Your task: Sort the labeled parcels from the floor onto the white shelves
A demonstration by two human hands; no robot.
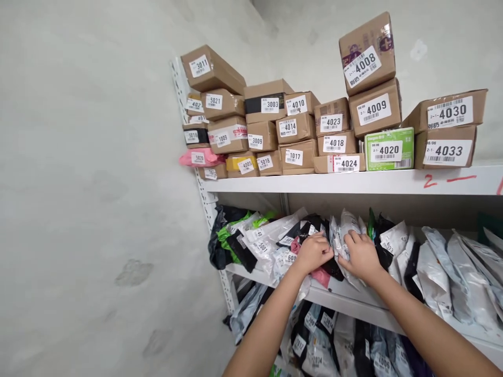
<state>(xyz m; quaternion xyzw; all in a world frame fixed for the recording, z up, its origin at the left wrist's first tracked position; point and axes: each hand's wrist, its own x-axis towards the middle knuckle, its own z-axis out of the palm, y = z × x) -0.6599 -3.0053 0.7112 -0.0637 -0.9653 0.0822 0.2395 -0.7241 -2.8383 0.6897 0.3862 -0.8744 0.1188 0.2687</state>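
Note:
Both of my hands reach among soft plastic parcel bags on the middle shelf. The fingers of my left hand [314, 253] are curled on a black parcel bag [335, 269], beside pink packaging [321, 277]. Just to the right, my right hand [362, 256] has its bent fingers and thumb around a white parcel bag [349, 222] that stands on edge. The fingertips of both hands are partly hidden by the bags. White labelled bags [262, 246] lean in a heap left of my hands.
Labelled cardboard boxes [296, 131] are stacked along the white upper shelf [275, 185], with a green box [389, 149] among them. More white bags [432, 267] stand at right. Parcel bags [314, 340] fill the level below. A bare wall [98, 183] borders the rack's left post.

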